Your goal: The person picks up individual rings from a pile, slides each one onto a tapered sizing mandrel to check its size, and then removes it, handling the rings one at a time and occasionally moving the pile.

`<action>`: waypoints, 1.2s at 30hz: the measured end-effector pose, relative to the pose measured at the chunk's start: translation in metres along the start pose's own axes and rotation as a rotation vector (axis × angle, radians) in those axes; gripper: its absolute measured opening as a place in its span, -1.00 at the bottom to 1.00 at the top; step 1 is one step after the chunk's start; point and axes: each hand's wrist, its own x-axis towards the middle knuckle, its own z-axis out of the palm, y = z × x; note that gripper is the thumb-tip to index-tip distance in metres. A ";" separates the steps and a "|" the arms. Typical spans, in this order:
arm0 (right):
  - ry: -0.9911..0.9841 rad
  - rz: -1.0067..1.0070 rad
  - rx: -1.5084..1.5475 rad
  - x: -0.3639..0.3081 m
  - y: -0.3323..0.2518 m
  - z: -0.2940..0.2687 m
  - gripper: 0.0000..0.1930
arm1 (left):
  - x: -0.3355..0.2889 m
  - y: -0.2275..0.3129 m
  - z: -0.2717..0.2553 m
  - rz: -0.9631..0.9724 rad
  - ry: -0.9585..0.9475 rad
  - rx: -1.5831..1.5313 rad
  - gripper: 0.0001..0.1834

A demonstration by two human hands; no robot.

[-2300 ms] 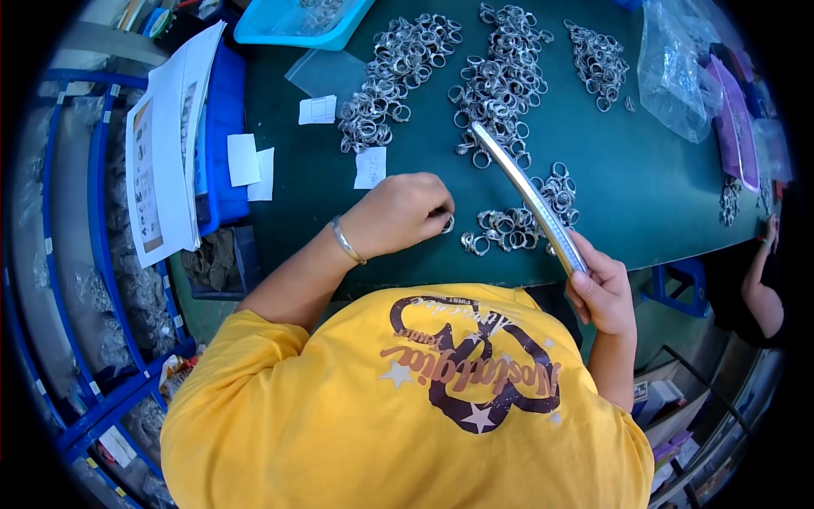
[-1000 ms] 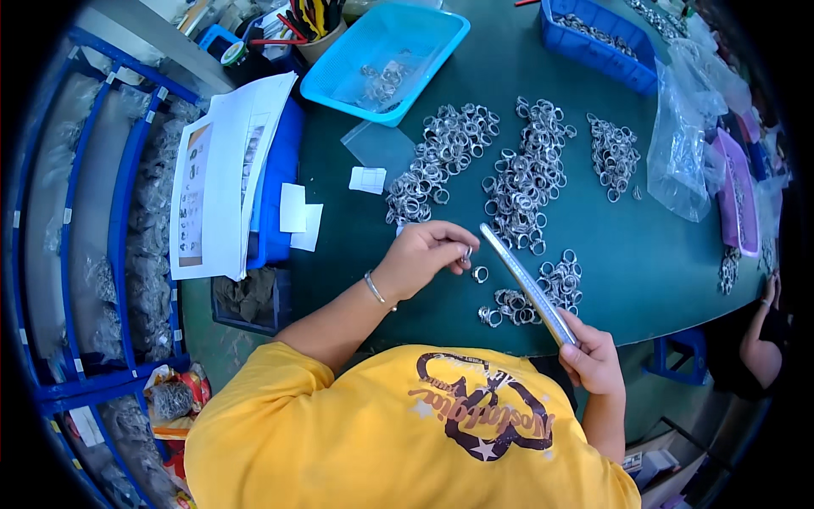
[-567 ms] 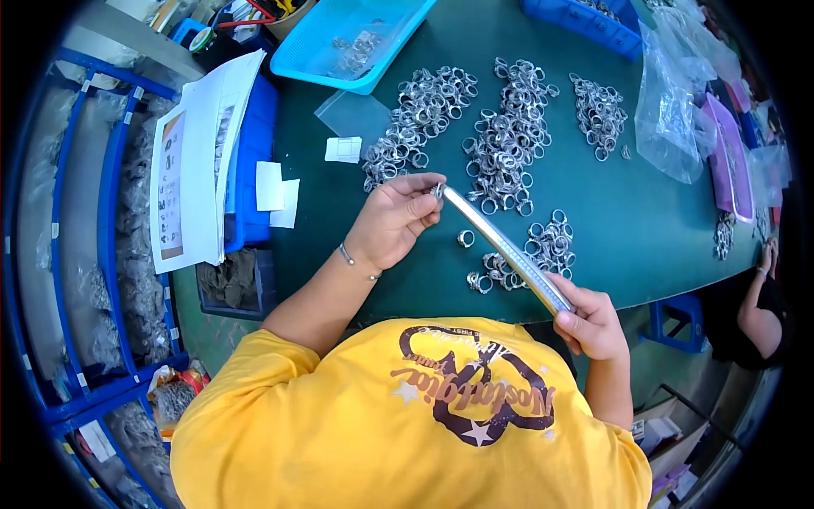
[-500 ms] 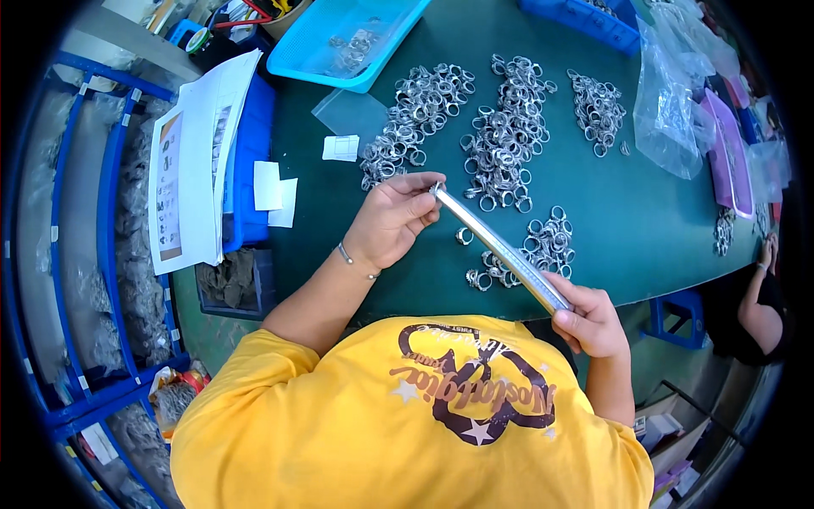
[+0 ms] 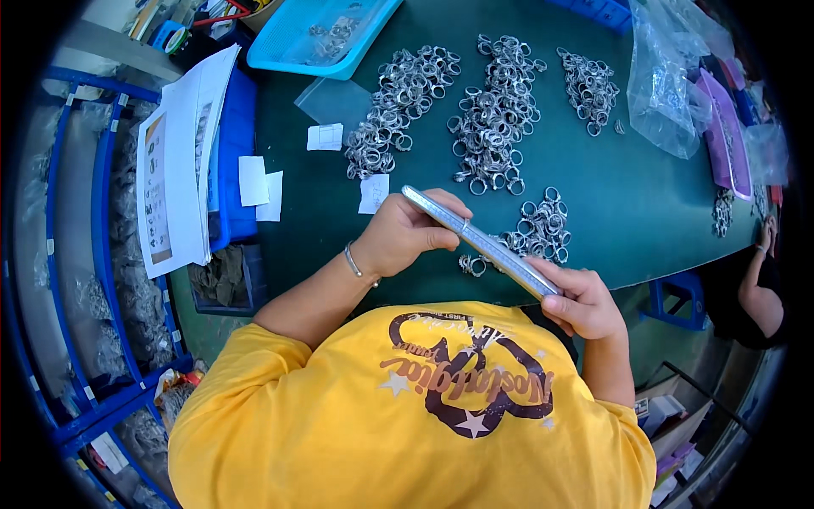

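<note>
A tapered metal ring mandrel (image 5: 507,259) slants across in front of me, its thin end at the upper left. My right hand (image 5: 585,304) is closed round its thick end. My left hand (image 5: 405,236) pinches a silver ring (image 5: 465,226) that sits around the mandrel, some way down from the tip; the fingers partly hide it. Beneath and beyond the mandrel lies a small pile of silver rings (image 5: 547,222) on the green table (image 5: 644,212). The mandrel covers part of that pile's near edge.
Larger ring piles lie farther back: left (image 5: 398,102), middle (image 5: 496,119) and right (image 5: 588,89). A light-blue basket (image 5: 348,64) stands at the far left, near a blue bin (image 5: 237,153) with papers. Clear plastic bags (image 5: 666,102) and a purple tray (image 5: 727,140) lie right. Another person's arm (image 5: 759,280) shows there.
The ring has gone from the mandrel's tip to farther down its shaft, my left hand moving with it. The tip now sticks out past my left fingers. A white slip beside that hand has come into sight.
</note>
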 end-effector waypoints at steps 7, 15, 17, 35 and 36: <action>0.031 0.037 0.080 -0.006 0.011 0.002 -0.51 | 0.007 0.003 0.003 0.066 -0.072 -0.006 -0.74; 0.310 0.060 0.092 -0.009 0.011 0.000 -0.51 | 0.040 0.053 -0.047 0.629 0.625 1.135 -0.78; 0.308 0.042 0.096 -0.004 0.012 0.000 -0.51 | 0.041 0.047 -0.068 0.503 0.553 1.339 -0.83; 0.311 -0.002 0.111 -0.010 0.001 0.009 -0.52 | 0.034 0.040 -0.052 0.715 0.618 1.284 -0.92; 0.309 0.001 0.099 -0.009 0.002 0.007 -0.52 | 0.030 0.040 -0.042 0.739 0.497 1.252 -0.89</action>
